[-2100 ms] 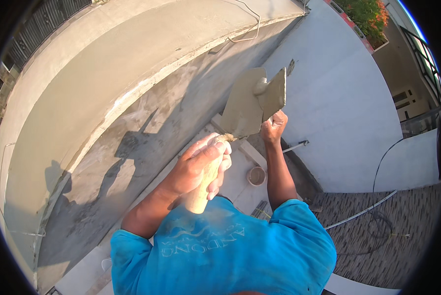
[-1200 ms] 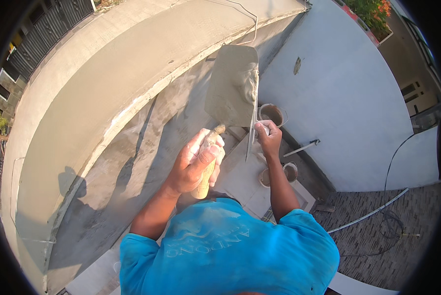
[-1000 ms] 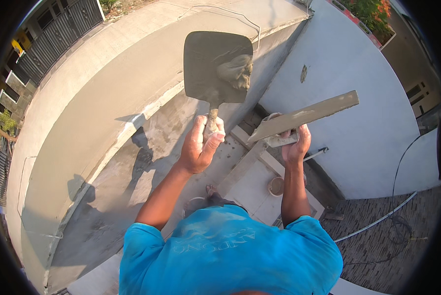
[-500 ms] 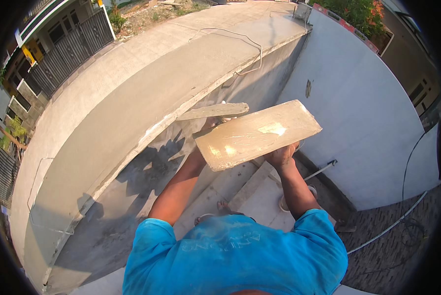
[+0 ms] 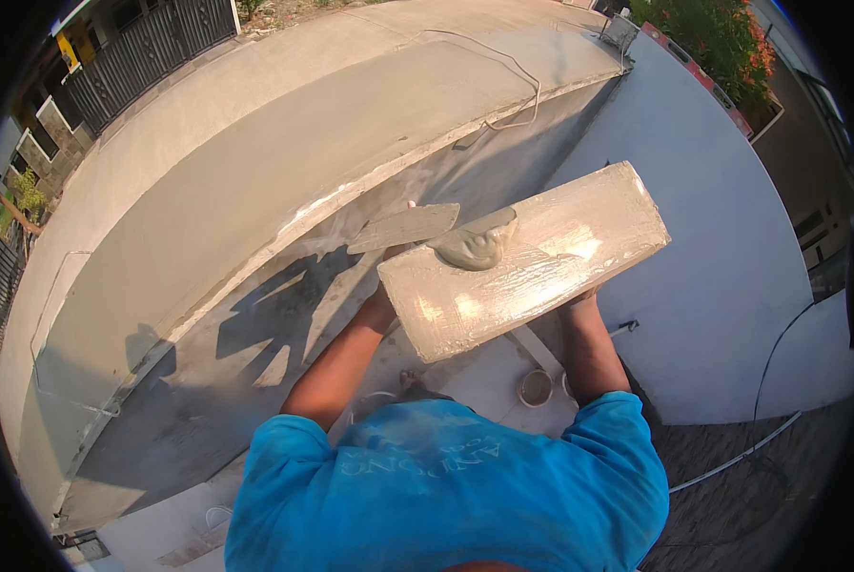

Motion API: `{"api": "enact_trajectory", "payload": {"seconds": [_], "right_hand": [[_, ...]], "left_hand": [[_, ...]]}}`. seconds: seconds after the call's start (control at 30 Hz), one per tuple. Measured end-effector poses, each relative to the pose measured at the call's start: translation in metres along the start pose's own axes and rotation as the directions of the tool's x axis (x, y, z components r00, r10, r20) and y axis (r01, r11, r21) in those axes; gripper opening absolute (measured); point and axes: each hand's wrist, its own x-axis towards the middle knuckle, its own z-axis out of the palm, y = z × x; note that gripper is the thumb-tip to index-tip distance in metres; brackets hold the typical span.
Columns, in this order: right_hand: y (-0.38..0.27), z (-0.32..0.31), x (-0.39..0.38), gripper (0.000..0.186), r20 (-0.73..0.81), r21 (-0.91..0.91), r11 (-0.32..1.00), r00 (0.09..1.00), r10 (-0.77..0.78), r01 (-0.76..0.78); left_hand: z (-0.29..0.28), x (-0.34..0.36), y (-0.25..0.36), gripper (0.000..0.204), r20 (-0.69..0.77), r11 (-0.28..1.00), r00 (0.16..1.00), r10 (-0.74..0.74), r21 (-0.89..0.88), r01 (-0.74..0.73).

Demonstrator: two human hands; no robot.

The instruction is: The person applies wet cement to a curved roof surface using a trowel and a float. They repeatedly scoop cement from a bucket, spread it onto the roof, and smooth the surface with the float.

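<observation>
My right hand (image 5: 580, 297) grips a large rectangular plastering float (image 5: 541, 257) from below, and its fingers are mostly hidden under the board. The float's broad face is turned up, wet and shiny with thin grey mortar. A lump of wet mortar (image 5: 475, 243) sits near its far left edge. Next to that lump is a smaller, narrow trowel (image 5: 403, 228) with a grey-coated blade, held by my left hand (image 5: 390, 253). Most of that hand lies hidden behind the trowel and the float.
A low wall with a wide plastered top (image 5: 246, 191) curves along the left, with bent wires (image 5: 532, 81) on it. On the right stands a pale wall (image 5: 713, 238). A round bucket (image 5: 535, 387) is below my right arm, and a hose (image 5: 742, 456) lies at lower right.
A mortar lump now shows on the float, where the face had only a thin coat. The float has moved right, and the trowel has shifted slightly left beside it. My view has tilted.
</observation>
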Motion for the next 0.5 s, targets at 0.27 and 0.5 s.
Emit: {"api": "enact_trajectory", "payload": {"seconds": [0.27,0.5], "right_hand": [[-0.038,-0.011,0.198,0.032,0.403,-0.176,0.983,0.915,0.019,0.057],[0.000,0.058,0.259,0.050,0.897,-0.130,0.949,0.374,0.237,-0.288]], "left_hand": [[-0.038,-0.081,0.015,0.026,0.360,0.144,0.879,-0.313,-0.897,0.418],[-0.089,-0.133,0.007,0.029,0.637,0.049,0.690,-0.344,-0.722,0.690]]}}
